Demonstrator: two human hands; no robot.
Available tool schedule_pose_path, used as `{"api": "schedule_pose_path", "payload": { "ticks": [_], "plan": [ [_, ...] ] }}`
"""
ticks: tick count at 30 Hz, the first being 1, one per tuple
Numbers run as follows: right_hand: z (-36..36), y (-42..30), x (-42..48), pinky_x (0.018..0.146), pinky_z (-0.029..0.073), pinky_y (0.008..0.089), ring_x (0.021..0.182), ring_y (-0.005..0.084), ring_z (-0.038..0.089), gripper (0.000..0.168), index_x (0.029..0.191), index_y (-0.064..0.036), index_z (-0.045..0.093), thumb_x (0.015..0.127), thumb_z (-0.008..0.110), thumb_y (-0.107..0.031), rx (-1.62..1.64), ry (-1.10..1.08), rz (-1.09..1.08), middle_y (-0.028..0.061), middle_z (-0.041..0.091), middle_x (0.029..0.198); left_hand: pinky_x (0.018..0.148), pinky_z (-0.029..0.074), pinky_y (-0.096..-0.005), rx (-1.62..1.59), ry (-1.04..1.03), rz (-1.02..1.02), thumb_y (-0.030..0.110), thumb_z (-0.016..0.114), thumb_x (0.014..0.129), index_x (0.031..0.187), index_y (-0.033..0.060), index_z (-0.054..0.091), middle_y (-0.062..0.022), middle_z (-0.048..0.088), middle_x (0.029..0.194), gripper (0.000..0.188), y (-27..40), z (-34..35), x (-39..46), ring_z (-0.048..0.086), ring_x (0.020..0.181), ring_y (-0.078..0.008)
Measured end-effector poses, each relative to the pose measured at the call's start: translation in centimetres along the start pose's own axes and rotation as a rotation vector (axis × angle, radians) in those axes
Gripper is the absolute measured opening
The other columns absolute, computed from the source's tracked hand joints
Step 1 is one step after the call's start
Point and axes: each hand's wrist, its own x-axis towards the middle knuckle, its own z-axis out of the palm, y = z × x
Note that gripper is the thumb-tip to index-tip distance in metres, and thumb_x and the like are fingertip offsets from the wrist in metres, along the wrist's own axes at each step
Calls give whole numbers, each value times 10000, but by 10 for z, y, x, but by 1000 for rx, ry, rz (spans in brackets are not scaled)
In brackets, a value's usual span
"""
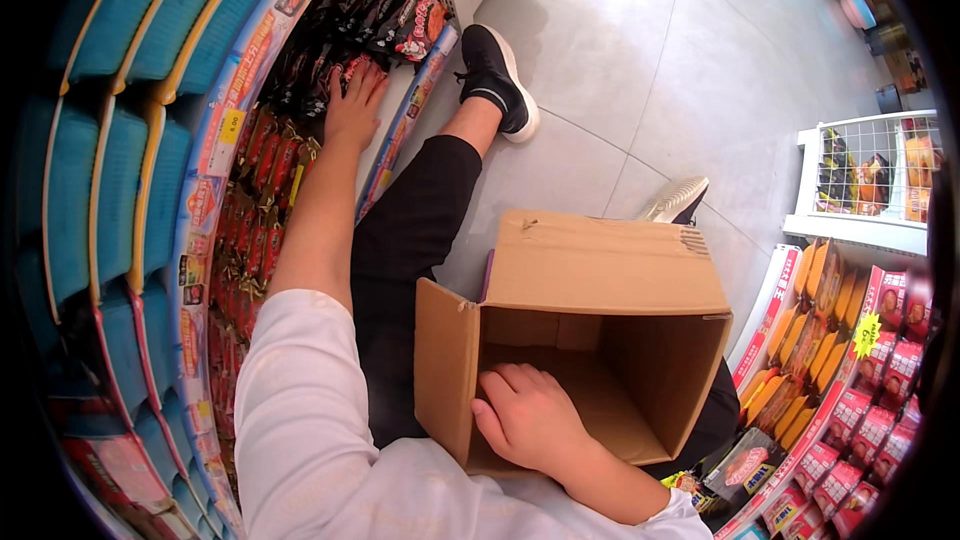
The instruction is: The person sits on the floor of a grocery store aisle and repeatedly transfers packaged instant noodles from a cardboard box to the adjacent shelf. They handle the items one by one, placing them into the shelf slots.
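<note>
My left hand (355, 106) reaches into a low shelf on the left, its fingers spread over black snack packets (330, 75) with red print. It presses on or touches the front packets and has none lifted. Between my legs a cardboard box (600, 262) lies with its mouth towards me and its flaps folded out; bare cardboard shows inside. My right hand (529, 416) is at the mouth of the box, beside the left wall, with fingers bent and thumb near the wall's edge. Whether it grips that wall cannot be told.
Small red-wrapped packets (262, 217) fill the shelf nearer me, behind a blue price-strip edge (405, 120). Blue tubs (120, 187) are stacked at far left. Across the grey tiled floor (592, 75) stand a white wire rack (862, 165) and shelves of orange packs (802, 330).
</note>
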Motion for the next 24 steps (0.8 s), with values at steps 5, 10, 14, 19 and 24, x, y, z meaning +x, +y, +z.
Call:
{"api": "schedule_pose_path", "payload": {
  "ticks": [5,10,14,19,24],
  "plan": [
    [5,2,-1,735,522,457,865,336,638,251,944,-48,621,972,632,-298,-17,76,-58,139,621,913,1254,4,-681,71,30,-13,244,501,1018,1683,259,209,7,47,1780,727,-9,42,-6,-41,1635,-244],
    [3,1,-1,762,529,458,883,348,643,239,978,-39,633,973,632,-278,-17,41,-24,148,640,950,1248,52,-691,-21,52,-14,178,538,976,1635,197,311,-50,161,1752,697,2,13,-7,51,1627,-265],
    [0,-2,-1,808,535,458,907,370,646,229,1053,-19,659,960,639,-228,-10,3,-11,164,676,1020,1237,130,-681,-116,239,-33,122,586,912,1485,105,475,-127,377,1629,584,12,12,-6,259,1566,-290],
    [0,-1,0,805,533,461,894,368,639,222,1045,-16,655,952,643,-217,10,-13,-8,168,676,1022,1087,415,-564,-348,506,28,152,645,878,1219,70,592,-158,592,1296,354,19,12,1,551,1282,-350],
    [-1,0,0,800,534,464,898,367,639,233,1049,-17,651,949,643,-228,4,-21,-5,174,676,1037,896,537,-528,-1006,847,-516,259,713,878,1171,59,582,-170,605,1182,378,19,-36,36,625,1110,-397]
  ]
}}
